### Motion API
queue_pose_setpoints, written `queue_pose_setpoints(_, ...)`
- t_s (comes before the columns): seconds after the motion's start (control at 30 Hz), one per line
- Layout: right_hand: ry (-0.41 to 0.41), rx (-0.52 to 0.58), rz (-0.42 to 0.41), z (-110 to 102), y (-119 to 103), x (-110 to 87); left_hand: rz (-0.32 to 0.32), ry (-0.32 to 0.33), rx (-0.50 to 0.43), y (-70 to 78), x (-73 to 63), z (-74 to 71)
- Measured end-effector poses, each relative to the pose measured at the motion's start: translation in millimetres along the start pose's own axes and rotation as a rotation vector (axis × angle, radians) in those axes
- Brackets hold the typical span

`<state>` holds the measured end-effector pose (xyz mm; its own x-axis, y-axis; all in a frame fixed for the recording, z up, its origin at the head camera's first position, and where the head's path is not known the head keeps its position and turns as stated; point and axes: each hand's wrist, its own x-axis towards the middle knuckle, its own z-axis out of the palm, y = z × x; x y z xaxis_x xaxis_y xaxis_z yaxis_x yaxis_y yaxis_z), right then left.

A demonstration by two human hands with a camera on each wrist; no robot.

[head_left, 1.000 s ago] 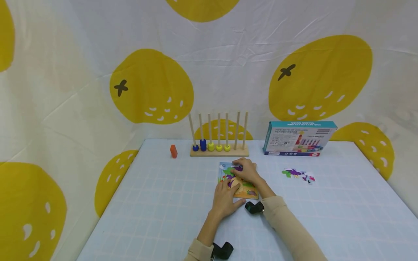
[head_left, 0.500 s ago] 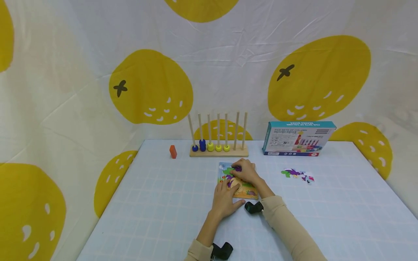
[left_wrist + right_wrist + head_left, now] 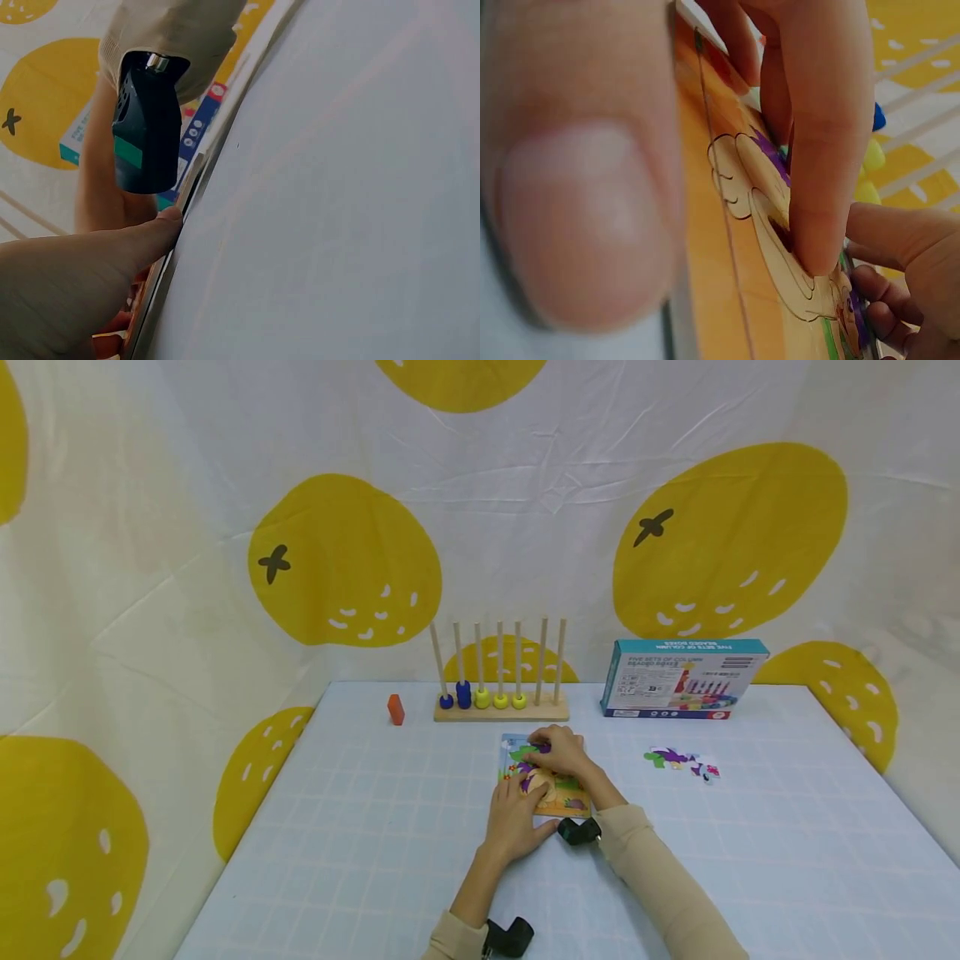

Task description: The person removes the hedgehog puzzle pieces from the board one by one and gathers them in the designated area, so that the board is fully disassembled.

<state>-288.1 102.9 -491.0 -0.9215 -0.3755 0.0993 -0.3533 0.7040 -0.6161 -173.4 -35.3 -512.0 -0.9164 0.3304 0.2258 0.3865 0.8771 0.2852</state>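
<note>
A picture puzzle board with a cartoon animal lies on the table in the head view. My left hand rests on its lower left part with fingers spread, the thumb near the bottom edge. In the right wrist view, the left fingers touch the cream-coloured figure. My right hand is bent over the upper part of the board, thumb and fingertips pinching a purple puzzle piece there, mostly covered by the fingers. Seen from the right wrist, those right fingers are curled at the board's far side.
Several loose puzzle pieces lie to the right. Behind the board stands a wooden peg rack with blue and yellow beads. An orange block stands at the back left, and a toy box at the back right.
My right thumb and fingertips have shifted slightly left over the upper part of the puzzle. The left hand stays in place on the board, and the loose pieces lie as before.
</note>
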Motion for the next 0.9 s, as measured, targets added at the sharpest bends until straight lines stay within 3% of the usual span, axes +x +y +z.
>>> queue_pose_setpoints(0.63,0.020,-0.014,0.074,-2,-9,-0.9,0.006,0.007,0.011,-0.2,0.5,-0.2)
queue_pose_setpoints(0.9,0.054,0.083,0.076,0,-6,-0.3,0.006,0.014,0.016,0.9,0.2,-0.8)
